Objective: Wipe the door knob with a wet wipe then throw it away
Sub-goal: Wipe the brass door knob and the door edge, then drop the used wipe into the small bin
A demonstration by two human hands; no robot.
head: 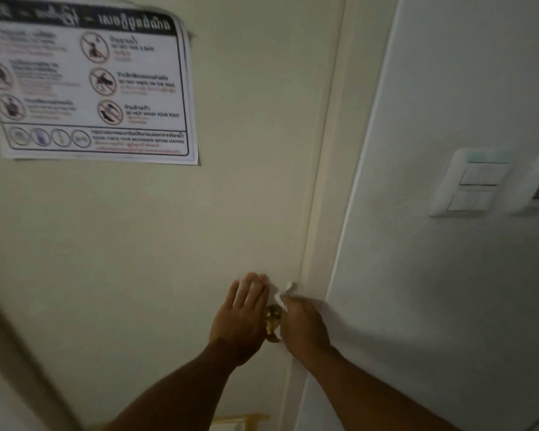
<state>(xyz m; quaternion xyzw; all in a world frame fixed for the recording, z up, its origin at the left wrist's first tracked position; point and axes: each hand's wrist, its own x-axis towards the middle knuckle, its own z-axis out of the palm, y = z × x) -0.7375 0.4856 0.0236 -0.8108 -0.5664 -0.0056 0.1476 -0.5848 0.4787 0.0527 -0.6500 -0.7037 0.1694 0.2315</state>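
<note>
A brass door knob sits near the right edge of a cream door, low in the head view. It shows only in the gap between my hands. My right hand is closed on a crumpled white wet wipe and presses against the knob's right side; a corner of the wipe sticks up above my fingers. My left hand lies flat on the door just left of the knob, fingers straight and together, holding nothing.
A laminated rules sign is taped to the door's upper left. The door frame runs along the knob's right. On the grey wall at the right hangs a white switch plate.
</note>
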